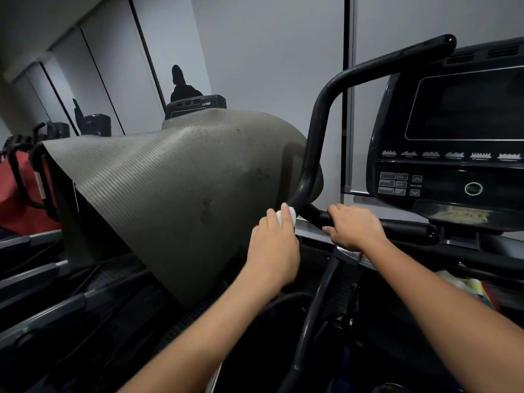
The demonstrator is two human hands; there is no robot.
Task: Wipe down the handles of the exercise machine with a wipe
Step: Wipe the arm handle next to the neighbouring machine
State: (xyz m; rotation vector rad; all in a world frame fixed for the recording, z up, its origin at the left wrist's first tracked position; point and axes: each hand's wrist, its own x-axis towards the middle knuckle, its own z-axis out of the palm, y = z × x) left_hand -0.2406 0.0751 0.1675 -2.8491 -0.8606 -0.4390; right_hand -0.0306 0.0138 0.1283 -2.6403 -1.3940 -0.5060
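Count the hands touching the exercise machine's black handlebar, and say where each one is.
2. The left hand presses a white wipe against the handlebar at its lower bend; the right hand grips the bar just beside it.

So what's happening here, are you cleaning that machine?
Yes. A person is wiping an exercise machine. The left hand holds a white wipe against the black curved handle near its lower bend, while the right hand grips the lower handlebar below the console. A grey mat is draped beside the handle.
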